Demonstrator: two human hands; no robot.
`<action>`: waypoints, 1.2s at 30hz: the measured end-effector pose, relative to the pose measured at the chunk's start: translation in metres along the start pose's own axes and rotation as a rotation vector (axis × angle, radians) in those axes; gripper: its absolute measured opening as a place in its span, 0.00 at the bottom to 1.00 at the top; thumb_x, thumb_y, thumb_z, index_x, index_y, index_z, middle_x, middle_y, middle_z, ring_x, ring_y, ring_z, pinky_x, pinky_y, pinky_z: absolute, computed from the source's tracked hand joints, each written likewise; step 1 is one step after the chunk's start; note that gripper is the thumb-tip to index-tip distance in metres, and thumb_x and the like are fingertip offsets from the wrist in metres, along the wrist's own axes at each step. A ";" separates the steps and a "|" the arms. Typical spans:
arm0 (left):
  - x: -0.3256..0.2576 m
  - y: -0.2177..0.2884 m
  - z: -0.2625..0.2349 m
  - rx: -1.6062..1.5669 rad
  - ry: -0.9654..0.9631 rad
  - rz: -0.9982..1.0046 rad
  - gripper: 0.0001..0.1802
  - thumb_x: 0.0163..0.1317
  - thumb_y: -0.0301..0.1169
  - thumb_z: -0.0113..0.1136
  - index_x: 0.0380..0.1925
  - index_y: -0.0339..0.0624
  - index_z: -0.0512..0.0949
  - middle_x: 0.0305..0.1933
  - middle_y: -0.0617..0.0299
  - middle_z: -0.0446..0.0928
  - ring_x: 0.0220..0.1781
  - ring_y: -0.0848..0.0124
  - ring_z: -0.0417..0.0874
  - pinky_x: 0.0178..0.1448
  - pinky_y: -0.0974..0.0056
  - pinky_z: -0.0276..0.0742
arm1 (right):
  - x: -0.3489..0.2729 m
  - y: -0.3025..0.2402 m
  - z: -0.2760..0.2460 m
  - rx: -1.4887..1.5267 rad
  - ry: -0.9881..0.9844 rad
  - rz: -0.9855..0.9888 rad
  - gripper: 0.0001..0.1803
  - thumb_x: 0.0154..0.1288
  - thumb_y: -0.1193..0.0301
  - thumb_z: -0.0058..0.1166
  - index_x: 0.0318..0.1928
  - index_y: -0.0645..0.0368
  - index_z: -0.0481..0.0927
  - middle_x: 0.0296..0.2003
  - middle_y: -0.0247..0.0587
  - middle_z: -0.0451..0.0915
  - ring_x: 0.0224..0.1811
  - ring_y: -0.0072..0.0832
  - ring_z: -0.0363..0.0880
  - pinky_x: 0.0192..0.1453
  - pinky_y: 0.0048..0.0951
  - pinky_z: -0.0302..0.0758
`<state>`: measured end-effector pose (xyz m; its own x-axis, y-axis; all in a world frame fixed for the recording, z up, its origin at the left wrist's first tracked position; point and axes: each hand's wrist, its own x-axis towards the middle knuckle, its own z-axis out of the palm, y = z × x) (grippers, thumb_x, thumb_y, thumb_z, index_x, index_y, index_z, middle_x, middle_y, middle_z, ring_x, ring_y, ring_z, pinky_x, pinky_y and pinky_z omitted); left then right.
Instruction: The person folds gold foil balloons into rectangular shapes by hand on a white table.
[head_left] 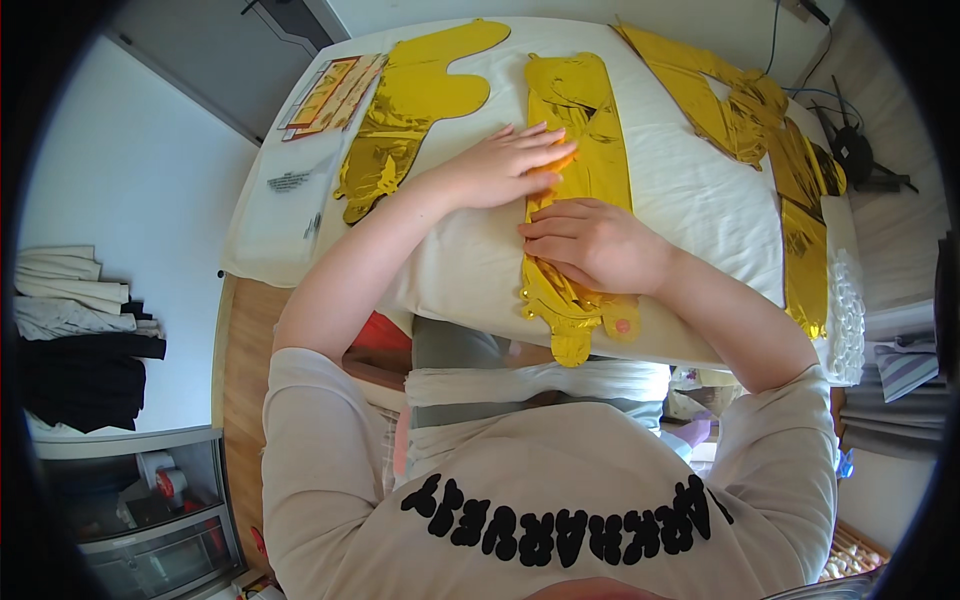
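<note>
A flat, uninflated gold foil balloon (pixel 580 110) lies lengthwise on a white cloth-covered table (pixel 690 200) in front of me. My left hand (pixel 500 165) presses flat on the balloon's left edge, fingers spread, with something small and orange (pixel 556 163) under the fingertips. My right hand (pixel 590 245) rests palm down on the balloon's lower part, fingers curled against the foil. The balloon's narrow tail (pixel 572 335) hangs at the table's near edge.
Another gold foil balloon (pixel 410 110) lies to the left, more gold foil shapes (pixel 760 120) at the right. A clear plastic bag (pixel 290 185) and a packet (pixel 335 95) sit far left. Folded clothes (pixel 70 320) are stacked at left, cables (pixel 850 140) at right.
</note>
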<state>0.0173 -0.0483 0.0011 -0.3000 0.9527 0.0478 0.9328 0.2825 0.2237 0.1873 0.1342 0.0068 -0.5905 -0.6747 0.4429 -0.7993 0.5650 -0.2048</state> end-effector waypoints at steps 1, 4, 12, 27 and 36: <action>0.003 -0.003 -0.002 0.005 0.002 0.005 0.36 0.78 0.39 0.58 0.82 0.56 0.60 0.88 0.59 0.54 0.88 0.58 0.53 0.87 0.47 0.51 | -0.001 0.000 0.000 0.016 -0.008 0.022 0.18 0.59 0.74 0.69 0.52 0.56 0.87 0.58 0.39 0.86 0.62 0.40 0.83 0.69 0.40 0.78; 0.010 -0.013 -0.011 -0.777 0.096 -0.117 0.32 0.81 0.36 0.55 0.81 0.47 0.61 0.86 0.58 0.59 0.87 0.62 0.58 0.85 0.56 0.57 | -0.002 -0.001 0.000 0.009 -0.001 0.027 0.18 0.59 0.74 0.68 0.52 0.56 0.87 0.58 0.39 0.86 0.62 0.40 0.83 0.68 0.40 0.79; 0.007 -0.016 -0.015 -0.150 0.268 -0.205 0.29 0.75 0.44 0.61 0.71 0.44 0.76 0.77 0.54 0.72 0.75 0.56 0.75 0.77 0.56 0.71 | -0.006 0.000 0.001 0.010 -0.015 0.034 0.18 0.61 0.73 0.67 0.53 0.55 0.86 0.60 0.38 0.85 0.63 0.39 0.82 0.69 0.40 0.78; 0.013 -0.027 -0.035 0.159 0.170 -0.058 0.31 0.70 0.51 0.65 0.67 0.48 0.77 0.70 0.56 0.77 0.70 0.54 0.77 0.75 0.51 0.71 | -0.003 -0.003 0.001 -0.026 -0.053 0.012 0.18 0.64 0.71 0.67 0.55 0.55 0.84 0.62 0.39 0.83 0.65 0.39 0.81 0.70 0.41 0.77; 0.018 -0.042 -0.034 0.108 0.172 -0.077 0.43 0.63 0.58 0.70 0.72 0.47 0.72 0.72 0.51 0.75 0.76 0.52 0.71 0.80 0.50 0.66 | -0.003 -0.003 0.000 -0.023 -0.059 0.013 0.17 0.65 0.71 0.66 0.54 0.55 0.84 0.62 0.40 0.84 0.65 0.40 0.81 0.70 0.41 0.77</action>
<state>-0.0337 -0.0466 0.0254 -0.3923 0.8974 0.2018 0.9190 0.3729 0.1282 0.1920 0.1345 0.0058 -0.6065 -0.6937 0.3884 -0.7893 0.5840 -0.1896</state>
